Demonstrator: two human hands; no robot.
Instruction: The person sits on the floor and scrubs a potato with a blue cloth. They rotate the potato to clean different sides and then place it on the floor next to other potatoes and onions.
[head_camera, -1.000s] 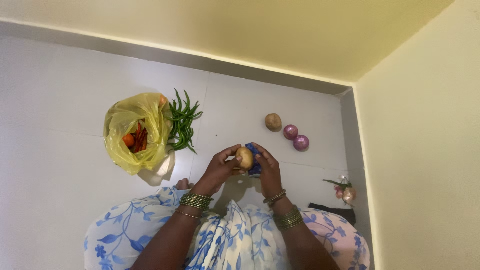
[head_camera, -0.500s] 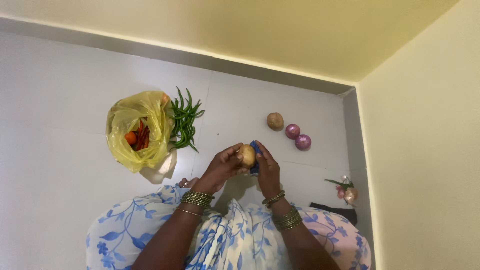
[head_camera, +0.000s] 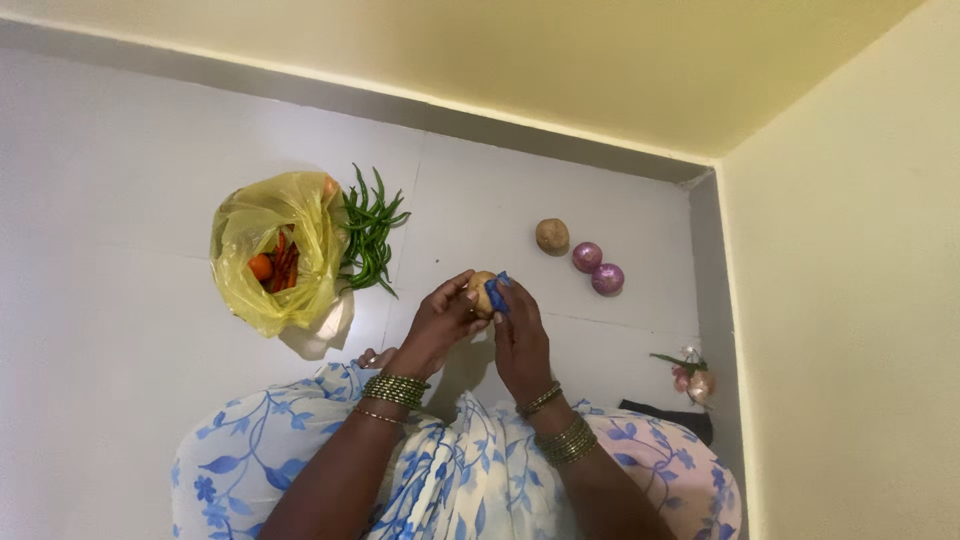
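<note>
My left hand (head_camera: 440, 318) grips a small brown potato (head_camera: 479, 292) in front of me, above the white tiled floor. My right hand (head_camera: 518, 335) holds a blue-handled tool (head_camera: 497, 293) pressed against the potato's right side; its blade is hidden. Both wrists carry green and gold bangles. Another potato (head_camera: 552, 235) lies on the floor beyond my hands, with two purple onions (head_camera: 597, 267) just to its right.
A yellow plastic bag (head_camera: 270, 250) with carrots and an orange vegetable sits at the left, a bunch of green chillies (head_camera: 367, 240) beside it. A small pink flower ornament (head_camera: 689, 378) lies by the right wall. The yellow walls meet in a corner ahead. My blue-flowered white garment covers my lap.
My hands have shifted slightly up and left with the potato. My right hand has rotated over it, so the blue tool now covers more of the potato.
</note>
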